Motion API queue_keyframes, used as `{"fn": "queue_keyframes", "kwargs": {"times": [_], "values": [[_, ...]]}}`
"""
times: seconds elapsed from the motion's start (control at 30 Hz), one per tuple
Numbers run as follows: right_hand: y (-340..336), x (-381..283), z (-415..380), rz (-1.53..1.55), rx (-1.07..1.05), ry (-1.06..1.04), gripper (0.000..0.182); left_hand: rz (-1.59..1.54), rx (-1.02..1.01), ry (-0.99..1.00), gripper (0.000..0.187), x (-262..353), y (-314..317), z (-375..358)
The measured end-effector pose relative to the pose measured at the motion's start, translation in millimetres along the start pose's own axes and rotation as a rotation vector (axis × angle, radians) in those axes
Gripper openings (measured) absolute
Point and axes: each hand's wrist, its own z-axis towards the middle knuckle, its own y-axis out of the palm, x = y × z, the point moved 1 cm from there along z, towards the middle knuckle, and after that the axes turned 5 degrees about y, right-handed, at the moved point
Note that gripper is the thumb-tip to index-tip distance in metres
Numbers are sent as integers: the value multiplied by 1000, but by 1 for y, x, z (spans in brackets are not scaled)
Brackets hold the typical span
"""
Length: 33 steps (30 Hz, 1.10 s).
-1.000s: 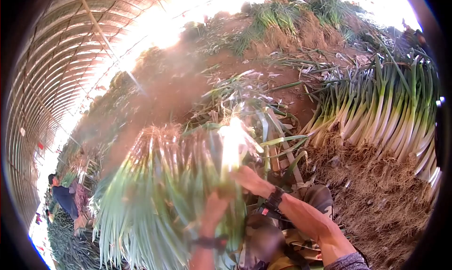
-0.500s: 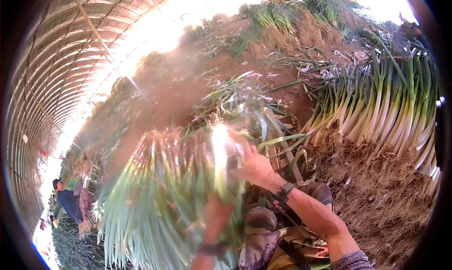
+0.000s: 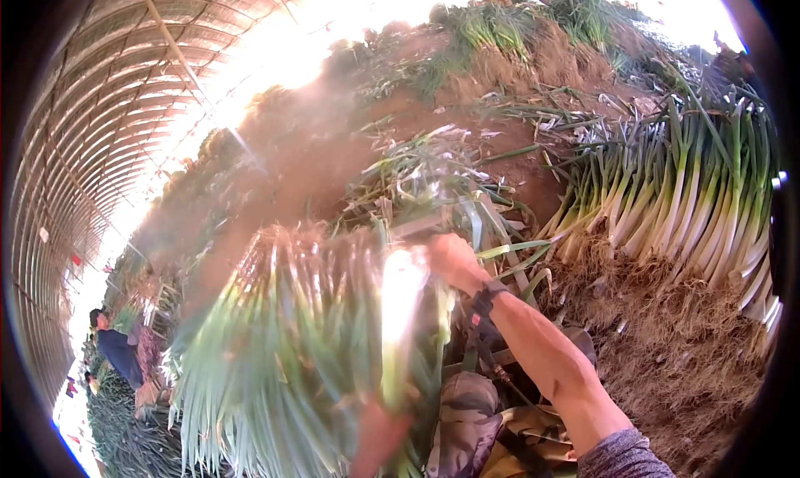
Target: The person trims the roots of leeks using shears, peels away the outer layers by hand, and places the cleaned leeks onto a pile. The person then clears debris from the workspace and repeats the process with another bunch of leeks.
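Leek bundle stands in front of the person, roots up, leaves hanging down. Right hand is closed on its upper right edge, nearer the roots; left hand, blurred, lies lower against the leaves, grip unclear. More leeks lie stacked well right.

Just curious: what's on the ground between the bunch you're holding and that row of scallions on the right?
In the head view, loose cut leaves and root-matted soil lie between the bunch and the row.
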Motion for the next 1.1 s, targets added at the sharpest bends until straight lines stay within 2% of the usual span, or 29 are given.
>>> {"fn": "queue_keyframes", "kwargs": {"times": [0.07, 0.1, 0.13, 0.2, 0.23, 0.27, 0.33, 0.37, 0.4, 0.43, 0.47, 0.5, 0.57, 0.6, 0.63, 0.7, 0.73, 0.77, 0.87, 0.9, 0.93, 0.97, 1.03, 1.1], "values": [[-1, -2, 5, -4, 60, 83, 12, 70, -30, -13, 57, -12, -3, -7], [-9, -2, 10, -25, 61, 117, 12, 27, -29, -146, 59, -6, -9, -13], [-16, -1, 15, -44, 61, 153, 13, 65, -67, -105, 62, -15, -7, -15], [-19, 23, 36, 21, 171, 76, 19, 138, -147, -29, 67, -54, 1, -30], [-35, 37, 44, 142, 206, 70, 10, 50, -155, 21, 69, -86, 6, -40], [-52, 55, 54, 262, 241, 62, 7, 33, -160, -14, 71, -89, 0, -41], [-57, 95, 74, 909, -93, -83, 11, -7, -166, -101, 74, -93, -12, -52], [-54, 109, 88, 1230, -274, -157, 15, -96, -53, -62, 61, -89, -22, -49], [-56, 94, 84, 1551, -465, -229, 18, 26, -84, -220, 64, -81, -26, -38], [-53, 91, 63, 1375, -504, -303, 24, -153, -95, -292, 63, -69, -37, -28], [-42, 86, 50, 1542, -888, -281, 30, -284, -104, -308, 59, -71, -42, -24], [-28, 79, 39, 1527, -1038, -383, 32, -413, -111, -328, 54, -74, -47, -19], [-2, 63, 13, 1393, -1050, -329, 33, -631, -149, -257, 47, -69, -53, -10], [1, 55, -8, 1276, -915, -174, 32, -740, -171, -219, 43, -68, -55, -6], [-16, 21, -42, 1296, -878, -51, 27, -760, -157, -216, 36, -86, -51, -2], [22, 19, -47, 1398, -828, -42, 41, -803, -135, -258, 36, -84, -51, 1], [24, 7, -58, 1322, -694, 111, 48, -826, -128, -279, 36, -83, -49, 3], [35, 13, -59, 1027, -653, -67, 54, -824, -100, -291, 37, -85, -46, 5], [29, -21, -79, 649, -359, -113, 46, -852, -233, -258, 39, -75, -42, 10], [28, -30, -78, 540, -355, -88, 44, -852, -294, -244, 41, -82, -37, 13], [33, -31, -72, 351, -418, -64, 55, -837, -303, -230, 42, -81, -34, 14], [47, -27, -64, 262, -366, -137, 58, -823, -311, -217, 42, -78, -30, 15], [75, -11, -44, 305, 120, -623, 49, -809, -404, -259, 44, -80, -21, 13], [82, -11, -15, 921, -139, -344, 29, -835, -415, -220, 46, -87, -9, 6]]}}
